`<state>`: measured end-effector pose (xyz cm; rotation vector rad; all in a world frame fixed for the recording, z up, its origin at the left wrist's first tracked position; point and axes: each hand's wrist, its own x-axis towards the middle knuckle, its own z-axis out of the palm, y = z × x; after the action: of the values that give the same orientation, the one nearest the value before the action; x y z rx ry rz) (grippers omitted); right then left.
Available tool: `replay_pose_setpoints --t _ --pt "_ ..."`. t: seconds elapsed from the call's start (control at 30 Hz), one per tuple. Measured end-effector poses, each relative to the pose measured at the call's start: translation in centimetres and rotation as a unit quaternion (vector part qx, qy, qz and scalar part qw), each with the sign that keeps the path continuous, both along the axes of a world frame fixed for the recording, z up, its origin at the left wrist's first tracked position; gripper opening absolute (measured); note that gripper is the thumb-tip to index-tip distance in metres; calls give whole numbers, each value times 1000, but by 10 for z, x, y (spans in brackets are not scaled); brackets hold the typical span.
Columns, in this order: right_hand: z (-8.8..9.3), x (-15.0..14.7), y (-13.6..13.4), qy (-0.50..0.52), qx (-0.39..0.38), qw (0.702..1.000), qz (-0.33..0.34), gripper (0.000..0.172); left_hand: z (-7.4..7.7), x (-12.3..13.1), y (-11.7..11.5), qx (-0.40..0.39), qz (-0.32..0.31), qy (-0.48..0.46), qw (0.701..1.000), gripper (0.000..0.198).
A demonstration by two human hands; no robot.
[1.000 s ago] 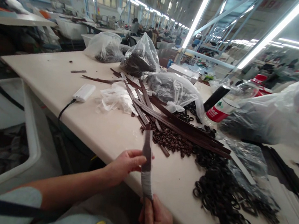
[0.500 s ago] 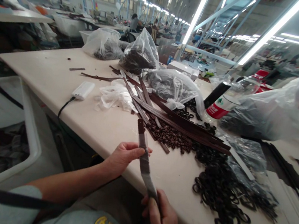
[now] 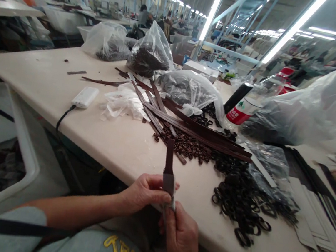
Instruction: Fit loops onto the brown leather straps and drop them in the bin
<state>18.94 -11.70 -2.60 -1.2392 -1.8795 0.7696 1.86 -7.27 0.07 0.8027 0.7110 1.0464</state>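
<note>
A dark brown strap (image 3: 169,157), partly wrapped in clear film, points up and away from me over the table's near edge. My left hand (image 3: 145,193) pinches it near its middle, thumb on top. Just below, my right hand (image 3: 182,233) is closed round its lower part; the two hands nearly touch. Beyond the strap lie a heap of small brown loops (image 3: 192,146) and a crossed pile of long brown strips (image 3: 198,132). Black rings (image 3: 238,204) are heaped to the right of my hands.
Plastic bags (image 3: 150,54) stand along the table's (image 3: 114,147) far side. A cut bottle (image 3: 242,112) holds a black cylinder. A white box with a cable (image 3: 85,97) lies left. Pale flat pieces (image 3: 310,210) lie right; a white bin (image 3: 24,134) stands lower left. People sit far behind.
My hands have come closer together, and the strap now stands straighter toward the table. My left hand has moved slightly right and down. The whole view has shifted a little.
</note>
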Motion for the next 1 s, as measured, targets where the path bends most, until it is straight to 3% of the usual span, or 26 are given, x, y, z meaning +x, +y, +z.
replay_pose_setpoints --t 0.1,0.2,0.33,0.4,0.5,0.57,0.77,1.0 --pt "1 1 0 -23 -24 999 18 35 10 -8 11 38 90 15 995 33" --pt "1 1 1 -23 -35 999 18 35 6 -5 10 6 34 52 998 29" --pt "3 5 1 -25 -35 999 27 31 -8 2 -1 -44 -56 42 997 39" --pt "6 11 1 -41 -52 997 44 34 -6 -2 0 -13 -36 48 998 43" --pt "11 22 0 -70 -87 992 65 39 6 -19 11 54 57 94 992 39" --pt "15 27 0 -79 -114 988 71 39 14 -32 21 78 86 128 985 35" --pt "23 27 2 -72 -170 979 89 42 22 -51 34 53 33 127 990 39" --pt "31 39 0 -90 -193 972 95 47 20 -45 31 82 62 118 988 39"
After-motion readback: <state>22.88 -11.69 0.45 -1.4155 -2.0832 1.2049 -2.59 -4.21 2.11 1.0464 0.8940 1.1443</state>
